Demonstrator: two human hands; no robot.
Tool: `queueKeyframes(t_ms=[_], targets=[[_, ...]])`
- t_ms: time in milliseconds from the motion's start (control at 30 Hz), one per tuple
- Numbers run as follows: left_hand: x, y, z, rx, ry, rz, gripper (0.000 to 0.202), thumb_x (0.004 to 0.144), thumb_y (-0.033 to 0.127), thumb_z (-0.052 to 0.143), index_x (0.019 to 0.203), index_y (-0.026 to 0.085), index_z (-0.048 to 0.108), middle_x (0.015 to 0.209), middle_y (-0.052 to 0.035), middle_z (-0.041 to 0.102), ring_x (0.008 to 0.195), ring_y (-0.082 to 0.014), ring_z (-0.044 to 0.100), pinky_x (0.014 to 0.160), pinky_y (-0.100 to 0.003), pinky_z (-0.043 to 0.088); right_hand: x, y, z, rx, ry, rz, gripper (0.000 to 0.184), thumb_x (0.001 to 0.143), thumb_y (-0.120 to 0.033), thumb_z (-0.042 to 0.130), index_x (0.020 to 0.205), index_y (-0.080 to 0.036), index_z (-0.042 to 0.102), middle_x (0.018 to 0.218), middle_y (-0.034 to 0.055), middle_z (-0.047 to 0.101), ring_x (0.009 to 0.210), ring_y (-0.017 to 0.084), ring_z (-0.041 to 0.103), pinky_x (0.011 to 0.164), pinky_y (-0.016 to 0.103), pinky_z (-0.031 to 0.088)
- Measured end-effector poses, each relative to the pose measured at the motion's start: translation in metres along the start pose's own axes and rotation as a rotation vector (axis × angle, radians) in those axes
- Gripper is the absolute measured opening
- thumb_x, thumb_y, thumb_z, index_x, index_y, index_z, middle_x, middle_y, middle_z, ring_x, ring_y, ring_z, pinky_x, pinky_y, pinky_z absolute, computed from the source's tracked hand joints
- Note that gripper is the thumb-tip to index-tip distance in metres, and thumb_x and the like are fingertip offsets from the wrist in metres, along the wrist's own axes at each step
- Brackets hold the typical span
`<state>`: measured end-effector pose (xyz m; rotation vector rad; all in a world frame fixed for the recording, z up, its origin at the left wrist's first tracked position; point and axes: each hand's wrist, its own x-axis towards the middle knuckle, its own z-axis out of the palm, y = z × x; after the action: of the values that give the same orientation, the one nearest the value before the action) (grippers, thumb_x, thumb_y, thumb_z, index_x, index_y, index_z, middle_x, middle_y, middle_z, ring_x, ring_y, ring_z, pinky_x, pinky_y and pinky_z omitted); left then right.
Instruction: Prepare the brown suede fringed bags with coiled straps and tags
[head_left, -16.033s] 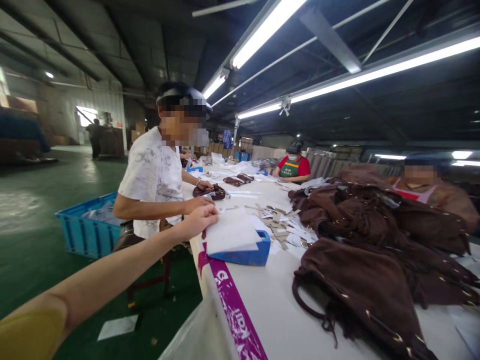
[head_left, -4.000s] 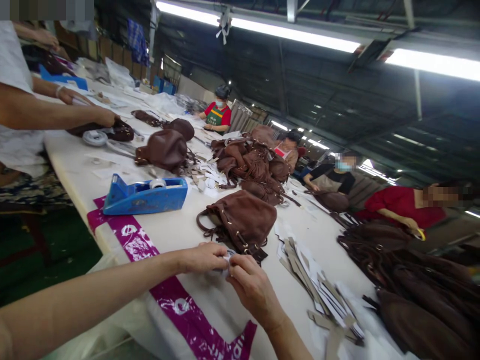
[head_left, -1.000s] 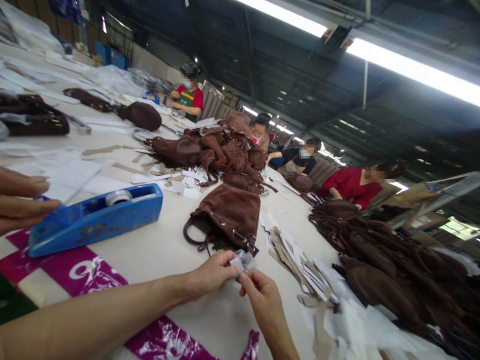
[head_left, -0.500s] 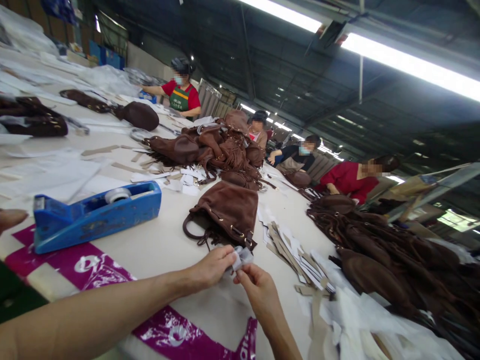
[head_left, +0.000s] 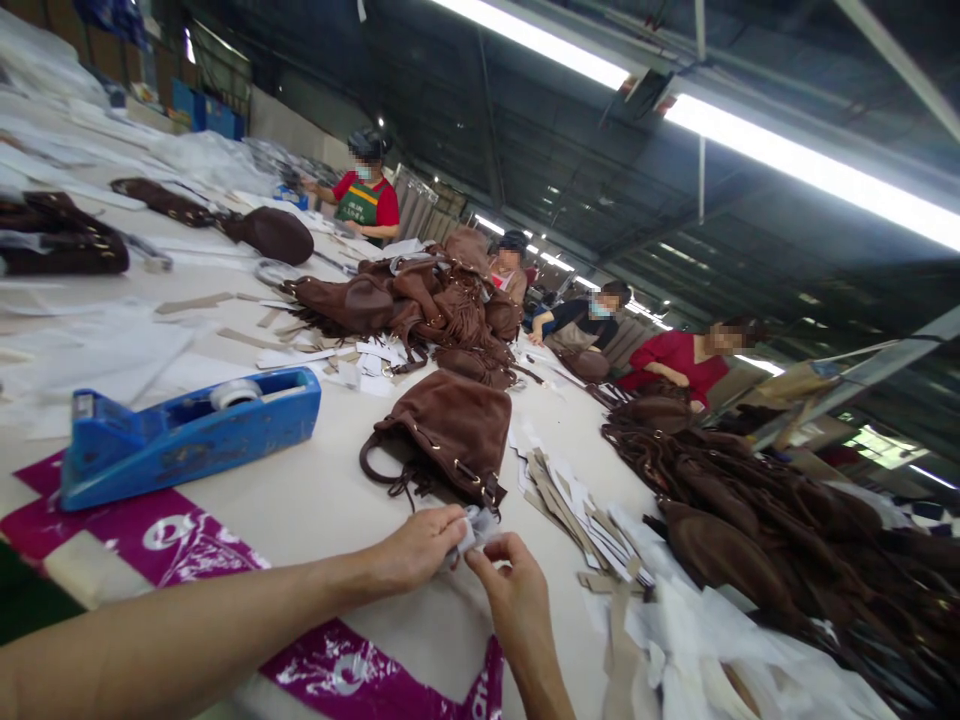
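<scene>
A small piece of crumpled white translucent wrapping point(head_left: 474, 530) is pinched between my two hands at the near side of the table. My left hand point(head_left: 421, 548) grips it from the left, thumb on top. On its right edge, the thumb and fingertips of my right hand point(head_left: 510, 580) close on it. Whatever the wrapping may cover cannot be made out. Just beyond the hands lies a brown drawstring bag point(head_left: 454, 425), its gold-eyelet opening towards me and its looped handle at the left.
A blue tape dispenser point(head_left: 195, 435) stands left on purple printed plastic point(head_left: 202, 540). Card strips point(head_left: 570, 510) lie right of the bag. Brown bags are heaped in the middle point(head_left: 420, 295) and at the right point(head_left: 735, 500). Several people work along the far side.
Both hands still hold the wrapping, which is slightly more bunched and a little lower in view. The right hand's fingers have shifted on it. The camera view has moved slightly.
</scene>
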<state>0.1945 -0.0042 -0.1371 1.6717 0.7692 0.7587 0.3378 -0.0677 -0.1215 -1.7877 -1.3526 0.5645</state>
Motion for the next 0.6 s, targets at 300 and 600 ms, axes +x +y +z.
queueKeyframes(t_ms=[300,600], targets=[[-0.003,-0.003,0.005,0.155,0.039,0.078,0.027,0.09,0.035,0.039,0.068,0.021,0.047,0.066,0.0003,0.051,0.065,-0.0165,0.046,0.066,-0.026,0.034,-0.013,-0.004,0.011,0.646,-0.132,0.426,0.024,0.056,-0.034,0.078,0.066,-0.017,0.064,0.048,-0.0093,0.045,0.044,0.007,0.036,0.042,0.019,0.027],[-0.01,0.001,-0.002,-0.022,-0.061,0.033,0.017,0.077,0.026,0.055,0.092,0.021,0.051,0.073,0.002,0.054,0.07,-0.0165,0.051,0.065,-0.026,0.037,-0.014,-0.002,0.025,1.175,-0.089,0.643,0.049,0.044,-0.032,0.094,0.08,-0.016,0.065,0.059,-0.0079,0.061,0.043,0.002,0.046,0.039,0.013,0.038]])
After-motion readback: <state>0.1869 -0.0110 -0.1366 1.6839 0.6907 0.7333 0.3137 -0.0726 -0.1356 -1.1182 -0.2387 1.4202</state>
